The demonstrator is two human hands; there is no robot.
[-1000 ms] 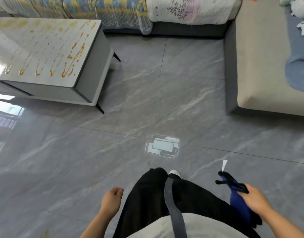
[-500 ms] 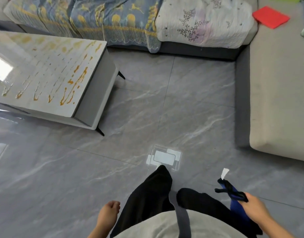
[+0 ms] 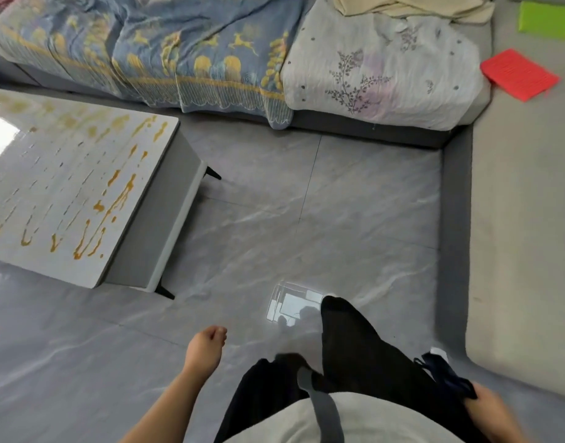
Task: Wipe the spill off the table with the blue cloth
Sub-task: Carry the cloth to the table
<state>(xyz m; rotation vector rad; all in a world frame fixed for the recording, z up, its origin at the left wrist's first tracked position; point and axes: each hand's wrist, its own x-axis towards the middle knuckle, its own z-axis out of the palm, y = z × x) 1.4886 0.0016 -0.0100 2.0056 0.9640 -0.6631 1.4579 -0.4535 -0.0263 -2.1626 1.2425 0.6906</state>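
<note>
A low white table [image 3: 140, 241] stands at the left, its glossy top streaked with an orange-yellow spill [image 3: 112, 206] in several drips and lines. My right hand [image 3: 488, 410] at the bottom right grips a dark blue cloth [image 3: 444, 374], which hangs bunched beside my leg with a small white tag at its top. My left hand [image 3: 206, 350] swings low at the bottom centre, fingers loosely curled with nothing in them. Both hands are well away from the table, over the floor.
Grey marble-look floor tiles [image 3: 306, 219] lie between me and the table. A sofa with a blue patterned blanket [image 3: 179, 49] and a white quilt [image 3: 386, 68] runs along the back; a beige chaise [image 3: 524, 219] with a red cloth [image 3: 519, 73] bounds the right.
I have walked forward and my view has risen: the table and sofa are nearer and lower in frame. My left hand swung forward; my right hand with the cloth dropped back.
</note>
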